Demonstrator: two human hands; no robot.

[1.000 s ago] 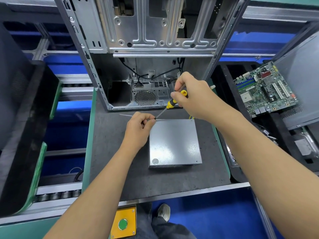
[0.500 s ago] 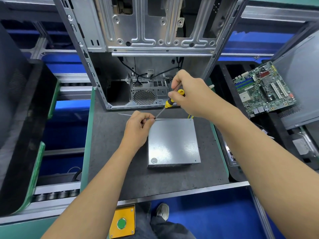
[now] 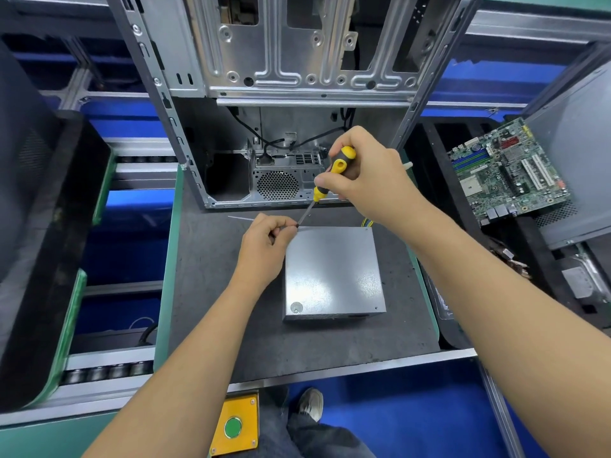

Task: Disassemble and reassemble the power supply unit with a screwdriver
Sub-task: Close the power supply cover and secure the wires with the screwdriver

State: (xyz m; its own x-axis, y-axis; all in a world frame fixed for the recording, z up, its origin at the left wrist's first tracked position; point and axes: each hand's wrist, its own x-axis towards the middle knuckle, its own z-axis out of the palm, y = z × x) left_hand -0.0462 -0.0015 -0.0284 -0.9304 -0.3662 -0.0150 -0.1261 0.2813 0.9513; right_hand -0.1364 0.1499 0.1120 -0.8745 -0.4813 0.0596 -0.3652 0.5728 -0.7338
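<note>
Pinching the tip end of the shaft at the far left corner of the power supply unit (image 3: 334, 272), the left hand (image 3: 264, 249) has its fingers curled tight. The grey box lies flat on the dark mat (image 3: 224, 292), just in front of the open computer case (image 3: 291, 104). The right hand (image 3: 370, 180) grips the yellow-and-black screwdriver (image 3: 332, 173), tilted down towards that corner. A motherboard (image 3: 509, 170) lies well apart at far right.

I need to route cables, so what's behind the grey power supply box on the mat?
Yellow and black wires poke out behind the power supply box, and past them stands the open computer case. The right hand covers where the wires lead.
</note>
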